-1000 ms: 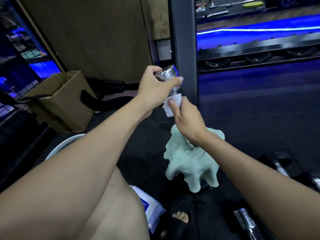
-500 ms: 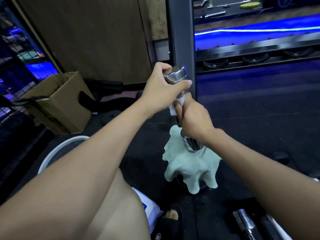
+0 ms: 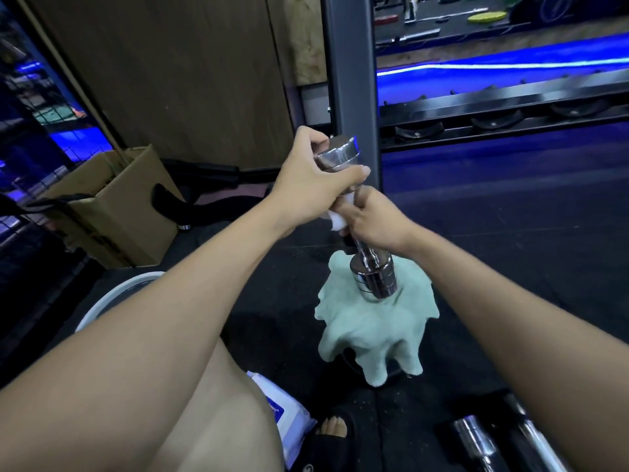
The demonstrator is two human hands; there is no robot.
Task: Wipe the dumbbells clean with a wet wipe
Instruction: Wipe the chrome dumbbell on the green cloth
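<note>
Left hand (image 3: 315, 180) clamped round the top head of a shiny chrome dumbbell (image 3: 369, 264), held upright and slightly tilted, lower head resting on a crumpled pale green cloth (image 3: 371, 330) draped over something dark on the black rubber floor (image 3: 510, 233). Right hand (image 3: 372, 218) curled round the dumbbell's bar, pinching a small white wet wipe (image 3: 337, 221) against it. Down by the knee, a white wipes pack with a blue label (image 3: 286, 424), writing too blurred to read; brown cardboard box (image 3: 115, 212) off left, more chrome dumbbells (image 3: 476, 441) lower right.
</note>
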